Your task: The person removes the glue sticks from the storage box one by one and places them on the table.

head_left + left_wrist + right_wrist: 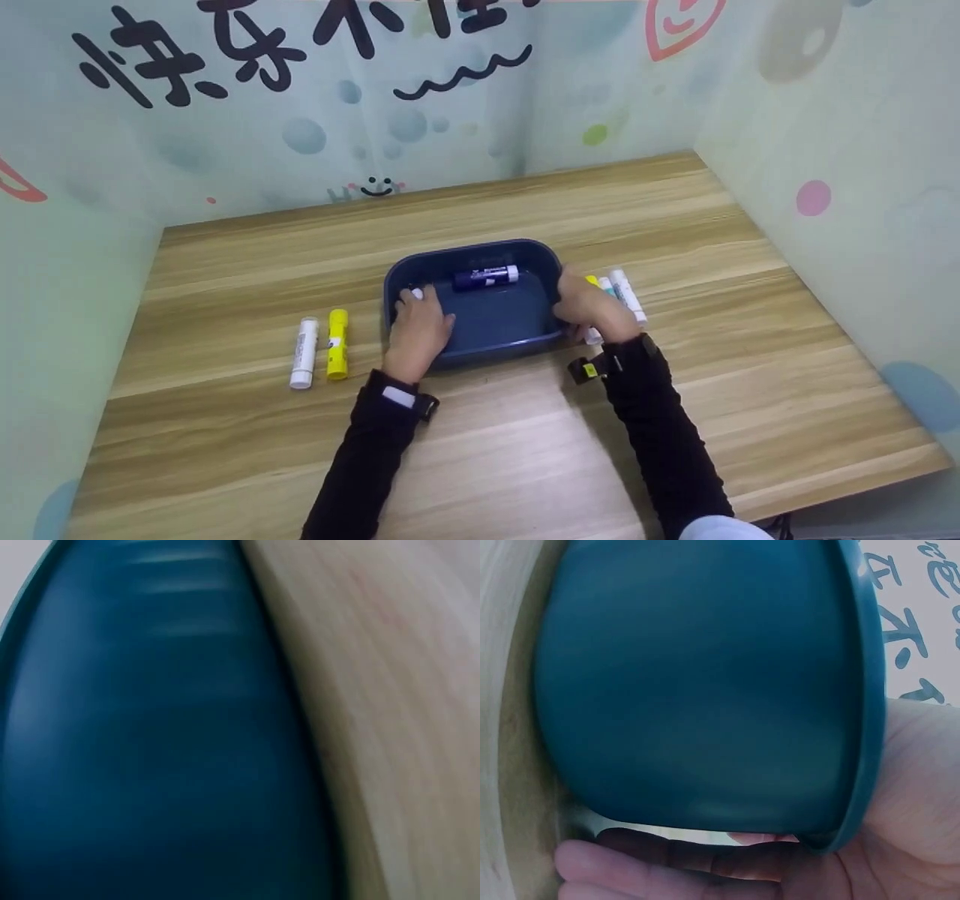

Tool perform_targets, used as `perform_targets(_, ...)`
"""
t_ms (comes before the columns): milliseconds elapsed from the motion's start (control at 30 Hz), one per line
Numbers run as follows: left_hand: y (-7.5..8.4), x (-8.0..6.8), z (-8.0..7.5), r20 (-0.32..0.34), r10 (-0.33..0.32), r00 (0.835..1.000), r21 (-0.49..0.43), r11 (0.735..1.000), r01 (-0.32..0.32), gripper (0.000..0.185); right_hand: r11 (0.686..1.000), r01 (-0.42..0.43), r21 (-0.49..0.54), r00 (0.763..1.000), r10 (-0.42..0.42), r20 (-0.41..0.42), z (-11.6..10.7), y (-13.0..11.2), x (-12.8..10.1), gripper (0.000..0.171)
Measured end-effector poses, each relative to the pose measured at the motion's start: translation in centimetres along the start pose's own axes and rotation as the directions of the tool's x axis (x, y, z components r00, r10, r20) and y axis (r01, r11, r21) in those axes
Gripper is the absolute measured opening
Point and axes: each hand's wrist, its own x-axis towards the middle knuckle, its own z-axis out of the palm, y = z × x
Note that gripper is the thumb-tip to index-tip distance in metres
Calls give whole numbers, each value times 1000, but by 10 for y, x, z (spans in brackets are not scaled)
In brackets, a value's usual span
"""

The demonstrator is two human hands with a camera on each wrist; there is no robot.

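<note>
A dark blue plastic tray [480,249] sits mid-table with a dark blue glue stick [486,276] lying inside near its far wall. My left hand [420,326] lies over the tray's left rim with its fingers curled inside; a small white bit shows at the fingertips and I cannot tell what it is. My right hand [589,306] grips the right rim. In the right wrist view the fingers [630,870] curl beneath the tray [697,690]. The left wrist view shows only the tray's outer wall [150,750] and the wooden table [390,690].
A white glue stick [304,352] and a yellow one [337,343] lie side by side left of the tray. More sticks [627,294] lie just right of it, partly hidden by my right hand. Patterned panels wall the table on three sides.
</note>
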Motion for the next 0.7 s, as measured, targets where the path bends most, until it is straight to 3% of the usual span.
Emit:
perform_targets(200, -3, 1, -3, 103, 7, 995, -31, 1000, -4, 53, 1000, -17, 12, 1000, 17, 0, 2, 0, 0, 60)
perform_targets(367, -5, 2, -4, 106, 33, 994, -60, 998, -27, 50, 1000, -6, 17, 1000, 6, -9, 3, 1, 0, 65)
perform_targets(567, -6, 2, -4, 147, 17, 989, -99, 995, -2, 51, 1000, 4, 10, 1000, -4, 4, 4, 3, 2, 79)
perform_targets(700, -6, 3, -6, 165, 5, 986, -140, 990, 18, 54, 1000, 1, 12, 1000, -1, -2, 5, 2, 3, 74)
